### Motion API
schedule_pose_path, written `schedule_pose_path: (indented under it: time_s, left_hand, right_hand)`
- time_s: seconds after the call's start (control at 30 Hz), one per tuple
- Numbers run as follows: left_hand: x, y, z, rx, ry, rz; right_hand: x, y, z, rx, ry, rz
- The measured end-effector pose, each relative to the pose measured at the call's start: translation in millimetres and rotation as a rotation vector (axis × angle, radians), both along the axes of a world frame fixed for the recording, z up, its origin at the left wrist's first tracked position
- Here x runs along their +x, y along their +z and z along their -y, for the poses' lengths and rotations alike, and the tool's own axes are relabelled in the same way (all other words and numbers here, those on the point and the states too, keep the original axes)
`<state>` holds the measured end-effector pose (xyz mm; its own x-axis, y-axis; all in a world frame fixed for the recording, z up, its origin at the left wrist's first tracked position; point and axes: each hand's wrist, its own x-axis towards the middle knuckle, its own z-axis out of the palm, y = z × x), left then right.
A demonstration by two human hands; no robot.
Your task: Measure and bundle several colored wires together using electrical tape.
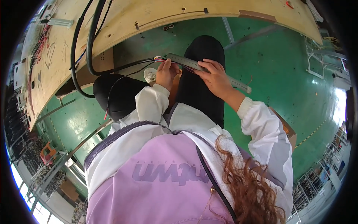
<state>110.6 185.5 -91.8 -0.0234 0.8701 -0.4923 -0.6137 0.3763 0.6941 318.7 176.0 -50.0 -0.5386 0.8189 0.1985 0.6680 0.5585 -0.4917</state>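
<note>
Over my lap, my left hand (166, 74) is closed in a pinch on the colored wires (159, 59) that fan out of the end of a thick black cable (125, 67). Red, blue and white strands show at its fingertips. A flat steel ruler (183, 61) slants from beside those fingertips down to the right. My right hand (214, 77) grips it near the middle, thumb below and fingers on top. Part of the wires runs along the ruler under the right fingers, where their ends are hidden. A thinner black lead (110, 90) with a red tip hangs over my left thigh.
A wooden workbench (164, 14) curves across the far side and left, with the cable looping down off it. Red wires (39, 50) lie on its left part. A cardboard box (105, 63) stands beneath, and another box (285, 127) is at my right on the green floor (276, 71).
</note>
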Motion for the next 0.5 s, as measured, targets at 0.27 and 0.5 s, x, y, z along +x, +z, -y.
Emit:
schedule_pose_path:
  time_s: [0.27,0.5]
  left_hand:
    - [11,8,0,0.066,0.089,0.009]
    - [20,16,-10,0.103,0.1,0.001]
  right_hand:
    - [-6,2,7,0.003,-0.039,-0.101]
    - [5,-9,2,0.065,-0.273,-0.255]
